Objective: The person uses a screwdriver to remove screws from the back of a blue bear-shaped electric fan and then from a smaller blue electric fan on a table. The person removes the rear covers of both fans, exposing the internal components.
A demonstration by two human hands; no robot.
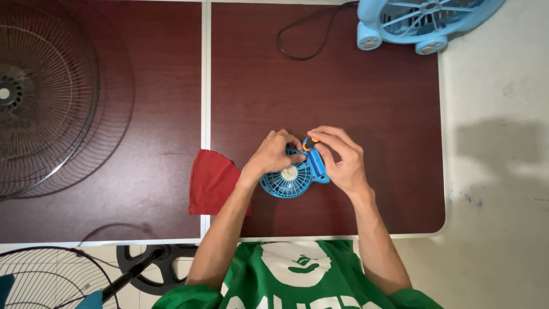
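A small blue handheld fan [291, 182] with a round grille and white hub lies on the dark red-brown table [354, 97]. My left hand [271, 155] rests on the grille's upper left and holds it down. My right hand [342, 160] grips a small screwdriver with an orange and blue handle [310, 143], its tip pointing down onto the fan's body. The screwdriver's tip is hidden by my fingers.
A red cloth [210, 182] lies left of the fan, over the seam between two tabletops. A large wire fan guard [43, 97] lies at far left. A light blue fan [423, 20] and black cable [303, 40] are at the back. A standing fan base [154, 266] is below the table.
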